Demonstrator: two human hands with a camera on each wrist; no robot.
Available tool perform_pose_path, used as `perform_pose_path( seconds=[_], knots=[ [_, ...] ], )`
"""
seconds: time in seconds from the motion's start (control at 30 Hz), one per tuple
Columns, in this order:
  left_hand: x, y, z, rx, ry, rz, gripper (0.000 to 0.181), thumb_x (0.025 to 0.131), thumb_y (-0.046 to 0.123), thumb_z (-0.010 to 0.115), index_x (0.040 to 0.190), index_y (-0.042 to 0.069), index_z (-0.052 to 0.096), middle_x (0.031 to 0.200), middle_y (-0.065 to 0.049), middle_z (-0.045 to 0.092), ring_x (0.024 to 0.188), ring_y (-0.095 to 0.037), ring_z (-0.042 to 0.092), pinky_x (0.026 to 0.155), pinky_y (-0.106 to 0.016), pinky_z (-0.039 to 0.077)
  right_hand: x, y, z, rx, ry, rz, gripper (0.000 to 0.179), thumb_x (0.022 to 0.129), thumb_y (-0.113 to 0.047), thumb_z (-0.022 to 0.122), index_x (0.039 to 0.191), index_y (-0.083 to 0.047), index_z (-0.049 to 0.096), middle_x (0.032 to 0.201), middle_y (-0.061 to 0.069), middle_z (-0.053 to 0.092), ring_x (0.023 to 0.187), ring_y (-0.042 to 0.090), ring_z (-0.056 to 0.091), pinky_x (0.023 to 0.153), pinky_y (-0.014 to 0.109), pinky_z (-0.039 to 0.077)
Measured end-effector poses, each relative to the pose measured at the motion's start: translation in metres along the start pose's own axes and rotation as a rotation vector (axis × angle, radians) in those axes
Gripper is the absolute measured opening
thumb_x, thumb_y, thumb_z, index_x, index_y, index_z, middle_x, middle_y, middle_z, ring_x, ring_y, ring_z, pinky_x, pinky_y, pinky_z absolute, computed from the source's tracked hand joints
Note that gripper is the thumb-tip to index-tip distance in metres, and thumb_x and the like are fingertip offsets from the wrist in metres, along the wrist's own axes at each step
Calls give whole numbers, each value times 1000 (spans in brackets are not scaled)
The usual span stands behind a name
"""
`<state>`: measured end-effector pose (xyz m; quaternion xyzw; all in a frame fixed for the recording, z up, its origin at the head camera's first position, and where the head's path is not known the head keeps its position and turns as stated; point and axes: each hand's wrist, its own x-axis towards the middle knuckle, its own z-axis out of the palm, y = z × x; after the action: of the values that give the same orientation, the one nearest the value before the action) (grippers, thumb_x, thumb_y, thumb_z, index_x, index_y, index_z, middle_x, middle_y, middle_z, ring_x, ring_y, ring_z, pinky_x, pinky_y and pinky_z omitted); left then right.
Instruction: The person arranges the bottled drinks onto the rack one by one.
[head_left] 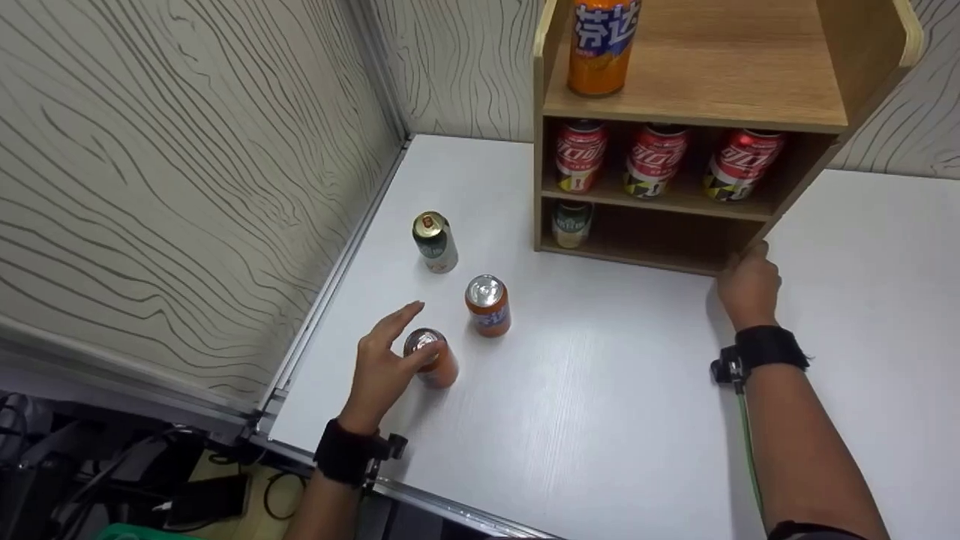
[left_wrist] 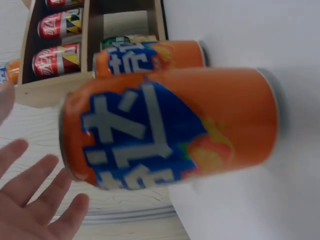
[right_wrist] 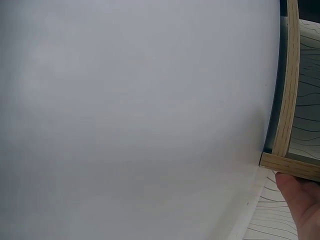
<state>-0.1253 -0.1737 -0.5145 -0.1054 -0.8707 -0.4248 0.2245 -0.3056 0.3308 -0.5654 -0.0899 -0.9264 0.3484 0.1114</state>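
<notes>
My left hand (head_left: 382, 367) is around the near orange Fanta can (head_left: 442, 373), thumb over the can's top in the head view and fingers spread beyond it. From the left wrist, the fingers (left_wrist: 40, 185) look loose beside the top of that upright can (left_wrist: 175, 130). A second Fanta can (head_left: 491, 321) stands just behind it, and a green-and-white can (head_left: 441, 251) stands farther back. My right hand (head_left: 750, 289) is against the lower right side of the wooden shelf (head_left: 630, 259); a fingertip (right_wrist: 286, 181) meets the panel's outer face. Its other fingers are mostly hidden.
Three red Coca-Cola cans (head_left: 655, 161) stand in a row on the middle shelf level. A green-and-white can (head_left: 572, 225) is at the bottom level's left end, and another Fanta can (head_left: 600, 64) is on top. A patterned partition (head_left: 187, 187) borders the white table (head_left: 585, 390) on the left.
</notes>
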Motion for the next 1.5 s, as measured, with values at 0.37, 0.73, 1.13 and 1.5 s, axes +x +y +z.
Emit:
perform_pose_path(
  seconds=[0.37, 0.73, 1.13, 1.5],
  knots=[
    [-16, -22, 3, -60, -266, -237, 95, 63, 31, 93, 146, 19, 47, 145, -2, 47, 133, -22, 42, 108, -48, 35, -3, 2, 2, 1, 61, -28, 35, 103, -16, 38, 119, 15, 42, 95, 40, 57, 91, 59, 55, 72, 64, 42],
    [-22, -31, 13, -41, -279, -270, 103, 63, 15, 93, 151, 18, 38, 135, -8, 55, 126, -25, 49, 106, -47, 38, -2, 1, 0, 4, 23, -8, 37, 104, -17, 35, 121, 15, 42, 101, 39, 56, 94, 57, 54, 75, 63, 43],
    [-20, -31, 18, -78, -225, -316, 101, 61, 10, 93, 147, 18, 42, 135, -11, 55, 124, -25, 51, 103, -49, 40, 1, 4, 2, 6, 51, -34, 36, 104, -17, 35, 116, 15, 43, 96, 40, 55, 91, 60, 54, 74, 66, 42],
    [-14, -16, 8, -97, -181, -314, 93, 61, 11, 93, 140, 14, 44, 130, -5, 57, 120, -21, 54, 97, -45, 46, -1, 4, 2, 6, 43, -24, 38, 104, -18, 36, 121, 15, 42, 99, 41, 56, 93, 60, 53, 74, 65, 43]
  ],
)
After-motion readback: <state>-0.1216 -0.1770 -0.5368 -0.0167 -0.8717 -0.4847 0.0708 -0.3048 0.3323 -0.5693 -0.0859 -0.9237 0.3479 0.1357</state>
